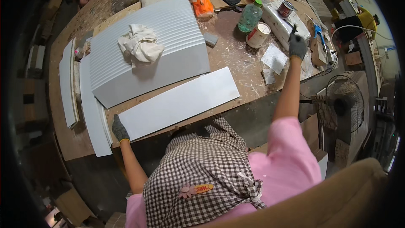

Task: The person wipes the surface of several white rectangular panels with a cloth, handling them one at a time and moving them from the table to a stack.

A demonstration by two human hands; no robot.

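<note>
White panel: flat on the table (247,69), the white panel (179,103) runs its front edge close along the table's near edge; I take clock directions from its middle.
Ridged stack: at 11 o'clock, the ridged stack (147,17) sits behind a narrow strip of tabletop, a crumpled cloth (141,46) on top.
Open room: brown tabletop from 1 to 3 o'clock, up to the paper sheet (274,58).
Left glove: at 8 o'clock, the left hand (120,129) touches the panel's end — fingers together, grip hard to tell.
Right glove: at 2 o'clock, the right hand (297,45) is by the white block (276,19) — finger spread unclear.
</note>
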